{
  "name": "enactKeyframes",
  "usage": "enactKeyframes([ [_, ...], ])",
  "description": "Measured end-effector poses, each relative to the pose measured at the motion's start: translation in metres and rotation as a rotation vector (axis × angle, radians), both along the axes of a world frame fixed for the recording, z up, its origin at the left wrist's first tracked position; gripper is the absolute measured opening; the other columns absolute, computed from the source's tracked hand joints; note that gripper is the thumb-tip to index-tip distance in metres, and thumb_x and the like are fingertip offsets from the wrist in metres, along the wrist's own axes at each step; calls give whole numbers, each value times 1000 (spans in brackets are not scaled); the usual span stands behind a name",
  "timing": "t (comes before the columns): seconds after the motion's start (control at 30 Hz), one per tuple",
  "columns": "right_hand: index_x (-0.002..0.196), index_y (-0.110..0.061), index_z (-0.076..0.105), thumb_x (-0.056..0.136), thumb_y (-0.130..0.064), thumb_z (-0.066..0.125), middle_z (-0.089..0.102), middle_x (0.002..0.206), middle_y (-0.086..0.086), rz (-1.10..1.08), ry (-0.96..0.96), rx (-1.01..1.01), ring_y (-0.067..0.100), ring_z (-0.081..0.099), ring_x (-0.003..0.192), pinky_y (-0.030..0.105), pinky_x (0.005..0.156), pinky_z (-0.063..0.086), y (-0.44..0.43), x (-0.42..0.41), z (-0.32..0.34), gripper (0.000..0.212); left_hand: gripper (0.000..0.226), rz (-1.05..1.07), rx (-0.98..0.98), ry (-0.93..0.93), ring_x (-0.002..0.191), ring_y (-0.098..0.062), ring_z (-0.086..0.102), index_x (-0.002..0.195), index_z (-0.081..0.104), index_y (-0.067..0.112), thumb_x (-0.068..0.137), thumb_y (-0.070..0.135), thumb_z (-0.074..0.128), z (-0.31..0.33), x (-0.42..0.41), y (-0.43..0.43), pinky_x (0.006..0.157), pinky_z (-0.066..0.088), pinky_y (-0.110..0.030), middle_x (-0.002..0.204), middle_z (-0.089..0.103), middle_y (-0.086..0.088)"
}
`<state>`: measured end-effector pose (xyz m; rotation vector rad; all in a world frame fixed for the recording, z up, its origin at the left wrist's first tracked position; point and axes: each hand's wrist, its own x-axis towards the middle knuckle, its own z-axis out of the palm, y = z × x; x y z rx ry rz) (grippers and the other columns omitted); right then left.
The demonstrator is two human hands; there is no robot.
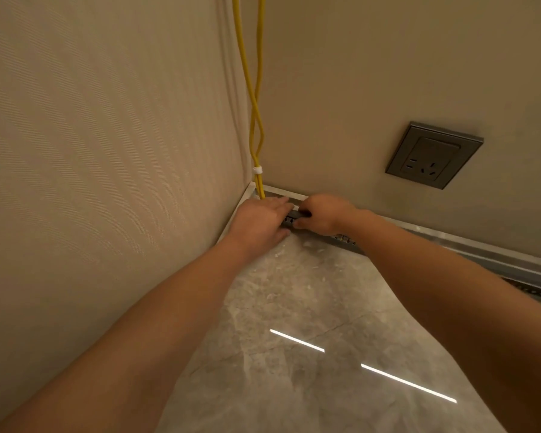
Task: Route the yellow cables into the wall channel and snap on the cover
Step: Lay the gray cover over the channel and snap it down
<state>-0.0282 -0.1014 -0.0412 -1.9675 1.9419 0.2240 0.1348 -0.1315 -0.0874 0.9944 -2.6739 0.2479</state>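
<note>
Head view: both hands are seen pressed low into the corner where two walls meet the floor. The left hand (260, 218) is laid flat, fingers extended and together, its fingertips reaching toward the right hand; nothing is seen gripped in it. The right hand (322, 214) is curled, thumb and fingers pinched on the end of a dark strip (291, 219) that lies along the base of the wall; whether this strip is the cover or the channel itself cannot be told. The two hands are nearly touching over that strip.

Just beyond the left fingertips, two yellow cables (256, 120) are seen coming down the corner, crossing once, bound by a white clip (257, 170) and ending at the floor behind the left hand. Their lower ends are hidden.

To the right of the right wrist, a slotted dark section (344, 238) is seen, and farther right a grey metal skirting (481, 254) is run along the wall. Above and right of the right hand, a grey wall socket (433, 155) is mounted. Below both forearms, a marbled floor tile (310, 307) is seen, with two bright light reflections on it.
</note>
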Motion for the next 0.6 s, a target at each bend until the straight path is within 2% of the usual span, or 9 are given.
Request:
enactKeyframes([
  [0.03,81,-17,57,91,-45,54,59,84,7,-4,-37,17,27,55,80,31,66,40,0,-1,0,30,47,-7,-5,2,105,-21,66,119,66,20,78,42,71,1,1,3,78,51,-33,119,69,2],
  [0.13,81,-18,60,93,-42,53,60,83,7,-20,-154,40,27,56,79,34,68,42,4,1,-3,28,38,6,-1,-38,71,-22,71,96,72,21,65,41,82,0,0,7,59,47,-30,87,73,3],
  [0.23,88,-16,62,94,-38,52,58,87,7,-20,-206,13,27,54,83,34,71,42,13,3,-8,25,36,12,-21,-44,62,-21,70,89,73,21,62,41,83,-3,-1,1,55,47,-28,78,73,3],
  [0.3,96,-18,65,87,-40,59,53,95,8,-15,-185,-52,27,54,89,35,77,47,19,6,-11,24,33,-3,-1,-45,66,-23,71,91,73,20,66,41,81,-3,0,-1,58,48,-30,81,73,1],
  [0.37,102,-18,67,83,-40,63,53,103,10,-2,-74,-176,28,53,99,36,79,48,24,10,-12,30,31,-5,56,-38,80,-26,70,99,69,19,78,42,71,0,-2,-1,65,47,-35,92,72,-2],
  [0.47,107,-11,66,90,-31,56,57,109,13,48,97,-274,32,55,105,35,72,43,26,18,-12,29,31,11,110,-71,95,-25,67,109,64,21,88,43,61,1,-3,-3,70,46,-36,105,69,-1],
  [0.6,111,-6,63,96,-21,46,59,111,15,85,211,-293,35,58,104,34,69,38,28,24,-15,27,31,30,124,-117,101,-23,65,113,61,23,90,44,57,1,-4,-6,72,48,-36,109,68,1],
])
